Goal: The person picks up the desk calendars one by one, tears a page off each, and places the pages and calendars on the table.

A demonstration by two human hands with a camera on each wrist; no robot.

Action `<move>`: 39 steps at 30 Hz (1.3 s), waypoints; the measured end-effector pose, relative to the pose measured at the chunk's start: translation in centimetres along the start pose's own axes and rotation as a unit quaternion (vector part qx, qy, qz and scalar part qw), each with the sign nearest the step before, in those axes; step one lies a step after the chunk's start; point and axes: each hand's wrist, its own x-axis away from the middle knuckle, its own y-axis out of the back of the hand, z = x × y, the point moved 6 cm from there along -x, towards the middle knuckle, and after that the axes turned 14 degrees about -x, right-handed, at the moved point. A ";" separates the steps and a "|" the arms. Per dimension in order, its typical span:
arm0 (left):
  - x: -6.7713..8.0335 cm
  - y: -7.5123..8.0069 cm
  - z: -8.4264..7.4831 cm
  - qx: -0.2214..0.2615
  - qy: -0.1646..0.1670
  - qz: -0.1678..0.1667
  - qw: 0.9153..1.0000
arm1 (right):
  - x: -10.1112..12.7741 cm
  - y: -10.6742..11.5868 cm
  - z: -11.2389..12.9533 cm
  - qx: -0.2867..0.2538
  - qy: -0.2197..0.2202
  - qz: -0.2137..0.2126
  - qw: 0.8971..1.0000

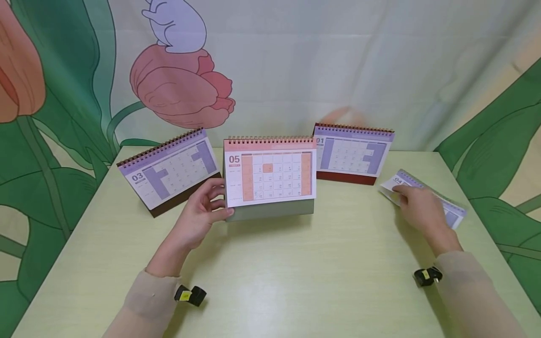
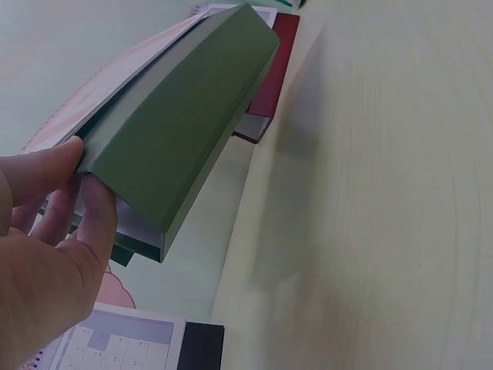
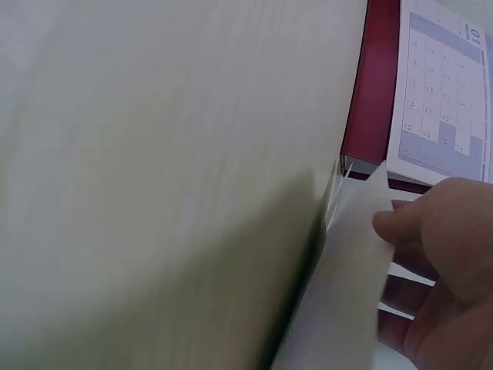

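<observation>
My left hand (image 1: 203, 211) grips the lower left edge of a desk calendar (image 1: 270, 178) with a pink header, the number 05 and a green base. In the left wrist view, the thumb lies on the front of the green base (image 2: 185, 116) and the fingers reach behind it. A shadow falls on the table below it. At the right, my right hand (image 1: 422, 211) pinches loose calendar pages (image 1: 454, 213) with a purple header and the number 04. The right wrist view shows the thumb on the white sheet (image 3: 347, 262), fingers on its other side.
A calendar marked 03 (image 1: 173, 171) on a dark brown base stands tilted at the back left. Another, marked 01 (image 1: 352, 152), has a red base and stands behind the green one. A printed curtain (image 1: 296, 70) hangs behind the pale table (image 1: 296, 281).
</observation>
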 end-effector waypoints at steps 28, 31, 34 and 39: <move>-1.1 0.9 1.5 -0.026 0.016 -0.036 0.999 | 0.4 -1.4 0.1 -0.030 -0.077 0.085 0.993; -1.6 1.0 1.8 -0.030 0.020 -0.042 0.998 | 0.4 -1.3 0.8 -0.032 -0.061 0.069 0.995; -2.3 1.1 2.0 -0.027 0.024 -0.054 0.998 | 0.4 -1.1 1.5 -0.040 -0.047 0.062 0.996; -3.7 1.0 2.2 -0.042 0.024 -0.064 0.997 | 0.5 -0.9 2.4 -0.048 -0.032 0.052 0.997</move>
